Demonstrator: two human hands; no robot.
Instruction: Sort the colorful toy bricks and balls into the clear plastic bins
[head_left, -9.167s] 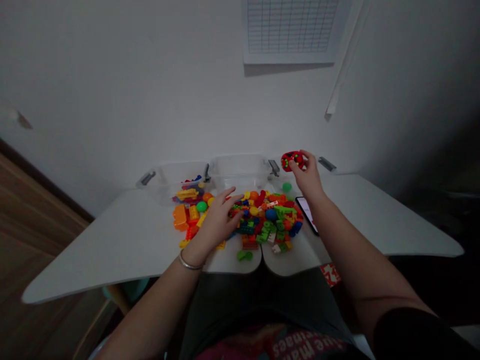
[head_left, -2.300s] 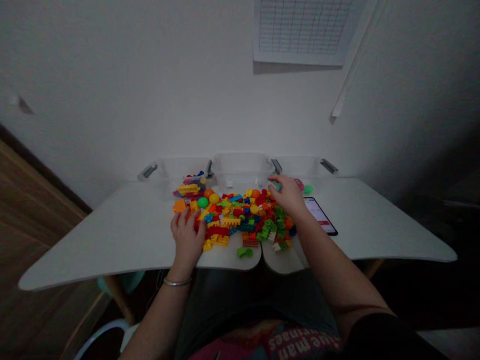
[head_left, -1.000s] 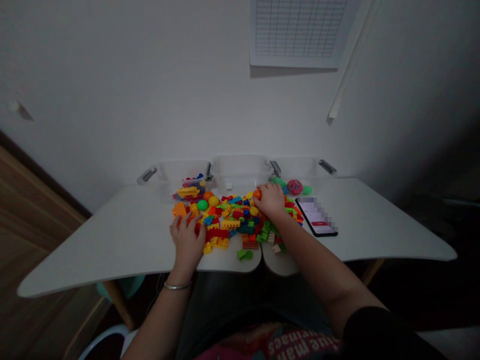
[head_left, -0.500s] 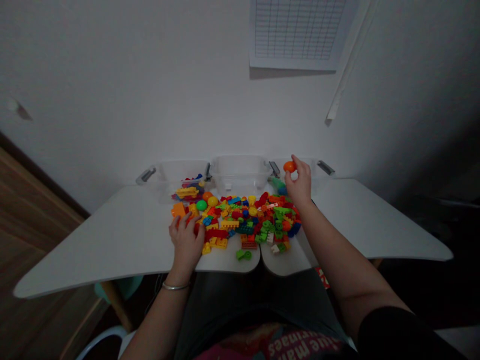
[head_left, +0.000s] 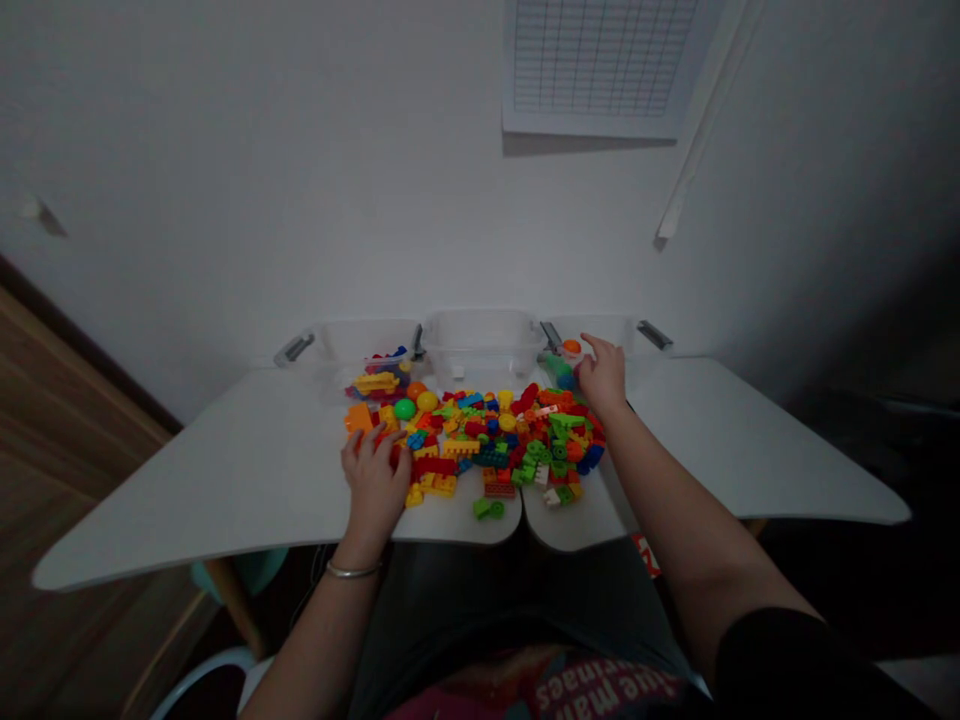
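**Orange plastic ball (head_left: pixel 571 346) in the right-hand clear bin, clear of the fingers**

Down inside the clear plastic bin (head_left: pixel 601 326), last of a row of three, close to a green toy piece (head_left: pixel 559 372). Right hand (head_left: pixel 602 375) just beside it at the bin's front edge: fingers open and apart, index stretched forward, nothing pinched. Smooth, hard, probably hollow and light; likely to roll at a nudge, so best cupped or taken between thumb and two fingertips. Left hand (head_left: pixel 373 470) low on the near edge of the heap of plastic building bricks (head_left: pixel 480 445), fingers curved down onto red bricks (head_left: pixel 394 450); pinch or mere touch impossible to tell. Bricks light, stiff, studded, easiest to take by their edges.
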